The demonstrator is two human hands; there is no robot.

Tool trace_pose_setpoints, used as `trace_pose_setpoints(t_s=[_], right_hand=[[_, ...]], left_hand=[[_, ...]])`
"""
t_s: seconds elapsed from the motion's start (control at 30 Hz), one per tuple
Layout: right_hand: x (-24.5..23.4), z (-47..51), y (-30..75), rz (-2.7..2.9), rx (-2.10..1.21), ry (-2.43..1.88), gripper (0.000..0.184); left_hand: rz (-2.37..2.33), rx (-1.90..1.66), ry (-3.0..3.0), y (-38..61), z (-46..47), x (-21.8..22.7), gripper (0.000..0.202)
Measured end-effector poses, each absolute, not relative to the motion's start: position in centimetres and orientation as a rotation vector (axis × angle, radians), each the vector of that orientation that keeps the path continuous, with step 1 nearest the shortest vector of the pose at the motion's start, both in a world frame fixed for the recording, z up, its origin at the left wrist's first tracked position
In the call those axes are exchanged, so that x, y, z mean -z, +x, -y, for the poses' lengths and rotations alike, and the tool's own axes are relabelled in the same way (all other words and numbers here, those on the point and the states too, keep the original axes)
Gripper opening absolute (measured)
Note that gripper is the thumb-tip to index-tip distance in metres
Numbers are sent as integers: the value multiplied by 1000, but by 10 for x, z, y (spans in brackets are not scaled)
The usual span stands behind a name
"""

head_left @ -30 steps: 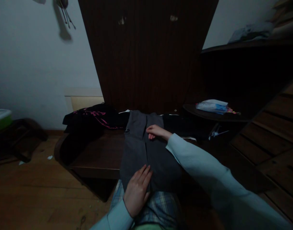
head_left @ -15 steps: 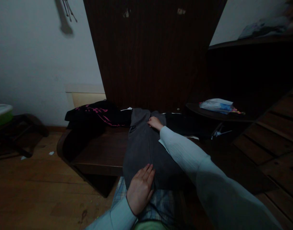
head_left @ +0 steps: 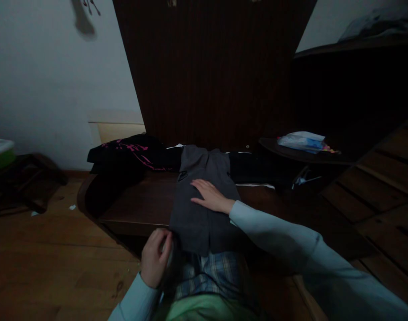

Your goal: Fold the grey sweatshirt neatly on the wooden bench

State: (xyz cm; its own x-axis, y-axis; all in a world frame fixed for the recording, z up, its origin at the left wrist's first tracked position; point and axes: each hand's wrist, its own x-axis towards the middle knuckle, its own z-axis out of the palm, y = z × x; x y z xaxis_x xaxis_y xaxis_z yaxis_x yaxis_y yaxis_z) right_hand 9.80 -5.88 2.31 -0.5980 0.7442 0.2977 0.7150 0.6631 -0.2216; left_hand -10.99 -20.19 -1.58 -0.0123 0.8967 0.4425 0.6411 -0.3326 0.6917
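Grey garment point(head_left: 193, 223), trousers by its look, lies lengthwise over dark wooden bench point(head_left: 137, 203), near end reaching plaid cloth point(head_left: 220, 269) at person's lap. Right hand point(head_left: 210, 197) spread flat on garment, gripping nothing. Left hand point(head_left: 155, 256) half curled at near left edge; whether cloth is pinched, cannot tell. Black garment with pink print point(head_left: 133, 154) lies beyond, leftward. Step in hand, apparently: smoothing fabric. Next move seems to call for light right-hand pressure while left squares near edge.
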Motion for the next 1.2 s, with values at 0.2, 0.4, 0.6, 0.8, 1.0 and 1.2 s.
trace_pose_setpoints(t_s=[0.2,0.4,0.6,0.8,1.0,1.2], right_hand=[[-5,71,101,2678,-221,-1233,60],[-9,69,102,2654,-257,-1207,57],[-6,69,103,2609,-297,-1196,55],[-16,66,104,2600,-414,-1213,54],[-21,104,111,2585,-416,-1116,57],[-12,133,121,2563,-433,-1142,47]], left_hand=[[-1528,-1154,1210,-120,190,52,38],[-1150,-1153,636,-104,190,43,37],[-1086,-1048,463,-100,191,34,39],[-1102,-1100,564,-99,189,40,41],[-1051,-1137,635,-91,189,35,43],[-1171,-1278,688,-94,188,35,53]])
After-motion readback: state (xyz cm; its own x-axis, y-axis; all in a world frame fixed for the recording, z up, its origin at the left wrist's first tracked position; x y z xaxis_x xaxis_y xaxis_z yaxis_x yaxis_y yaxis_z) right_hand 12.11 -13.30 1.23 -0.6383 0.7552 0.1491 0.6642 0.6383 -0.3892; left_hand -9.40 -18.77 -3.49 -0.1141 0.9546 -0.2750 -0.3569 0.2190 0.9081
